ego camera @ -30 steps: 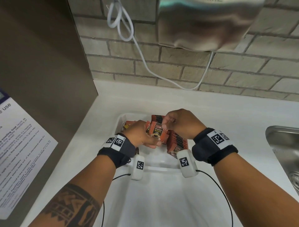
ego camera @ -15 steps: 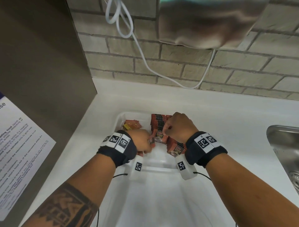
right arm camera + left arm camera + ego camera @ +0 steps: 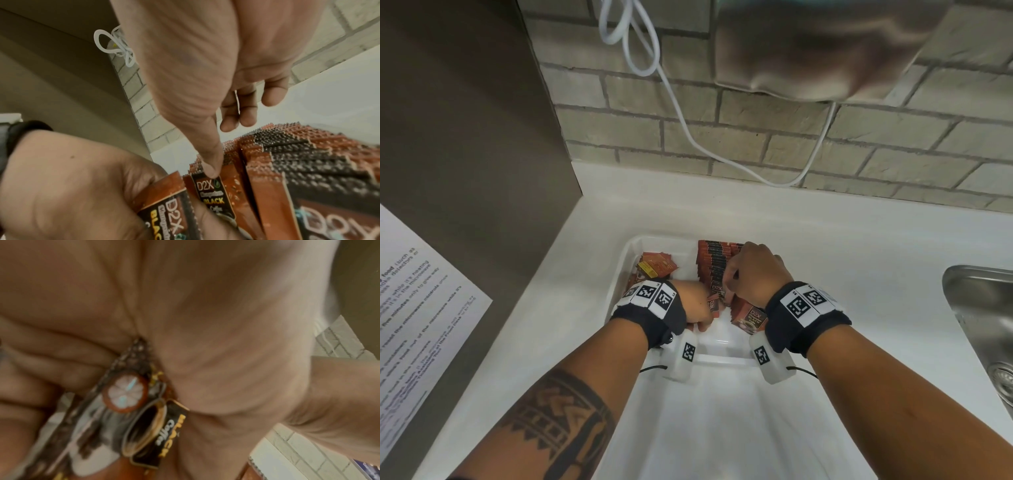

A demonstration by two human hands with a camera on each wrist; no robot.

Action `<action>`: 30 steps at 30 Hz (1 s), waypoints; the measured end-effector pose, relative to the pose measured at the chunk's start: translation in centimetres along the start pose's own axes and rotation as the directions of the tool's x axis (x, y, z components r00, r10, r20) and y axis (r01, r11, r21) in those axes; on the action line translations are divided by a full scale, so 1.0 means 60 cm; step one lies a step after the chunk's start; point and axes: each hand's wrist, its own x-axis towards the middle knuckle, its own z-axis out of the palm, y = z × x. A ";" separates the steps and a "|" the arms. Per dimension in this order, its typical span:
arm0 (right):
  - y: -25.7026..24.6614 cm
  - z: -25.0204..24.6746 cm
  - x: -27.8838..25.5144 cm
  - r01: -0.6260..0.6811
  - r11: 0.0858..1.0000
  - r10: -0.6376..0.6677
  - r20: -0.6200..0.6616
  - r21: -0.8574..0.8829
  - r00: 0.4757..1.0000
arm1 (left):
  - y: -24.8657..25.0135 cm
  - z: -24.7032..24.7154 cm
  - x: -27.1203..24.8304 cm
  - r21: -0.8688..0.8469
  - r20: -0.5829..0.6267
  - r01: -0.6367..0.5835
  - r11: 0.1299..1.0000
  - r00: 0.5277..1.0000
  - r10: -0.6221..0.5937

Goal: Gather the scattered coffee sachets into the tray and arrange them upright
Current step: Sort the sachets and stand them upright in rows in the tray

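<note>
Mostly done: row of sachets (image 3: 717, 263) upright under our right hand (image 3: 751, 270), thumb pressing | left hand (image 3: 693, 303) grips sachet (image 3: 164, 199) | loose sachets (image 3: 655, 265) beyond it in tray (image 3: 626, 270) remain

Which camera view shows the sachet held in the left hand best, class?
The right wrist view: the left hand grips the sachet with its D2X BLACK print readable. The left wrist view shows that sachet close but blurred. The head view shows only a small corner of it.

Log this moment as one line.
stage: filing sachets upright | left hand: grips sachet | right hand: thumb on upright row | tray: loose sachets far-left
</note>
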 end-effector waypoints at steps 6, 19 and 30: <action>0.006 -0.005 -0.003 0.022 0.995 -0.023 0.006 0.092 1.000 | -0.003 0.004 0.005 -0.009 -0.018 0.000 1.000 1.000 0.000; 0.019 -0.005 -0.004 0.044 0.965 -0.021 -0.090 0.259 0.996 | -0.006 -0.002 -0.023 -0.167 0.025 -0.049 0.985 0.998 0.054; 0.018 -0.023 -0.035 0.129 0.754 -0.073 -0.113 0.644 0.991 | -0.039 -0.035 -0.076 -0.821 -0.066 -0.285 0.495 0.909 0.412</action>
